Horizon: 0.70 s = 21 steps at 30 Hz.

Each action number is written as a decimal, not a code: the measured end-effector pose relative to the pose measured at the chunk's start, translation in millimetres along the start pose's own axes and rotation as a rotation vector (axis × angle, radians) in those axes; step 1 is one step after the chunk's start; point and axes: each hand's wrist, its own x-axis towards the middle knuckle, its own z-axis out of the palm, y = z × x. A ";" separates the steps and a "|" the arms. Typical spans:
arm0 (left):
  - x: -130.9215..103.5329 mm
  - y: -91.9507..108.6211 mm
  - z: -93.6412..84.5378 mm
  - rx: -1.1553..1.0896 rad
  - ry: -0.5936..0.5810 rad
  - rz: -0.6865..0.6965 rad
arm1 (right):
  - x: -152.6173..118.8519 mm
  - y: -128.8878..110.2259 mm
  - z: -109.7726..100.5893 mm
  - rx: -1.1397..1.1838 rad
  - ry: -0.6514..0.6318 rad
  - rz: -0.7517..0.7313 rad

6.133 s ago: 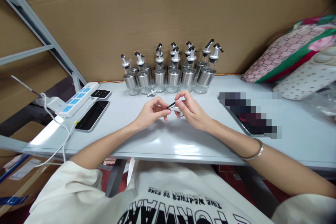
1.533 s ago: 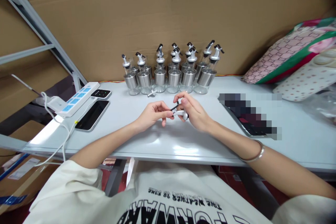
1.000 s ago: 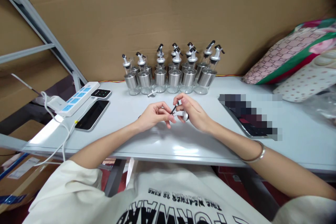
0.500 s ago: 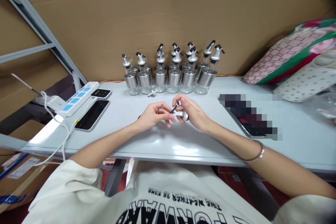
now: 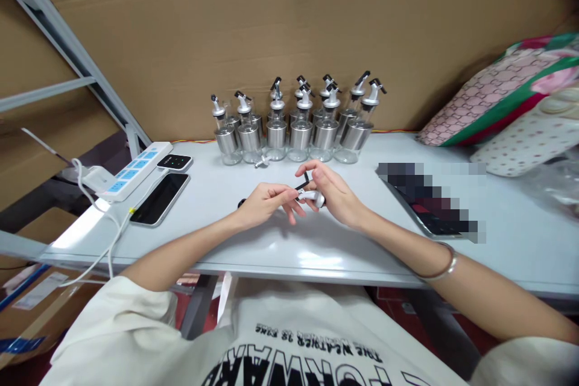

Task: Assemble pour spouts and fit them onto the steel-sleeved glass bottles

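Both hands are closed on one bottle pourer spout (image 5: 309, 195), silver-white with a black flip lever (image 5: 303, 182) that sticks up and away from it. My right hand (image 5: 335, 194) holds the spout near its round base. The thumb and finger of my left hand (image 5: 266, 204) pinch its narrow tip beside the lever. Partly hidden behind my left wrist lies a small black piece (image 5: 241, 202). Beyond the hands, a loose silvery part (image 5: 261, 161) rests on the table. Several glass bottles with steel sleeves (image 5: 300, 132) stand upright in rows behind it, many topped with similar pourers.
On the left of the table (image 5: 362, 259) are a white power strip (image 5: 136, 174), a small black-faced device (image 5: 175, 161), a phone (image 5: 160, 199) and white cables. A partly blurred dark tablet-like device (image 5: 429, 217) lies to the right. Patterned bags (image 5: 493, 96) sit at the far right; cardboard (image 5: 226, 24) stands behind.
The black lever now stands out more clearly from the spout. My left fingers have shifted slightly down, and my right index finger has lifted a little.
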 end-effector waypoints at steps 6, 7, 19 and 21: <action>1.3 -2.5 0.2 -0.007 -0.004 0.007 | 0.9 0.7 0.4 -0.030 0.069 -0.066; 1.4 -2.9 0.2 -0.010 -0.012 0.008 | 0.9 1.0 0.5 -0.026 0.060 -0.064; 1.5 -6.9 0.6 -0.040 -0.031 -0.034 | 0.5 2.5 1.5 0.024 -0.015 -0.034; 0.8 -6.2 1.2 -0.004 -0.014 -0.003 | 0.3 3.2 1.4 0.028 -0.005 -0.036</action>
